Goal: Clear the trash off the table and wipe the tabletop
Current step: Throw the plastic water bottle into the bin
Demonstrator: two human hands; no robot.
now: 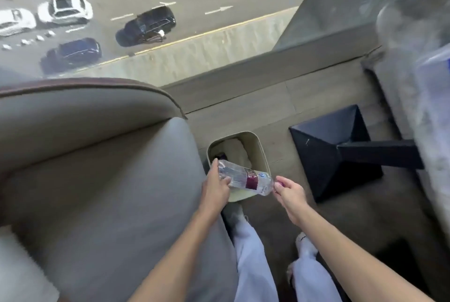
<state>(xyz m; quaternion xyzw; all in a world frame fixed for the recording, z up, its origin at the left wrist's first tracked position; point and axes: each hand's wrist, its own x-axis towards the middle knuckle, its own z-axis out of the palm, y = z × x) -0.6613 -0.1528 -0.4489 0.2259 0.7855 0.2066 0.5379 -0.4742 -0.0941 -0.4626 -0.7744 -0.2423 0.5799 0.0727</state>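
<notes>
- Left hand [215,186] grips the base end of one clear plastic water bottle [244,177], fingers wrapped round it
- Right hand [289,189] pinches at the neck end, on what looks like a purple cap [280,183]
- Directly below the grip sits one cream waste bin [255,153], open-topped, with some trash already inside
- Judged step: binning table trash; next, both hands release so the bottle drops in
- Beyond the grip, one black table base [336,150] on the floor
</notes>
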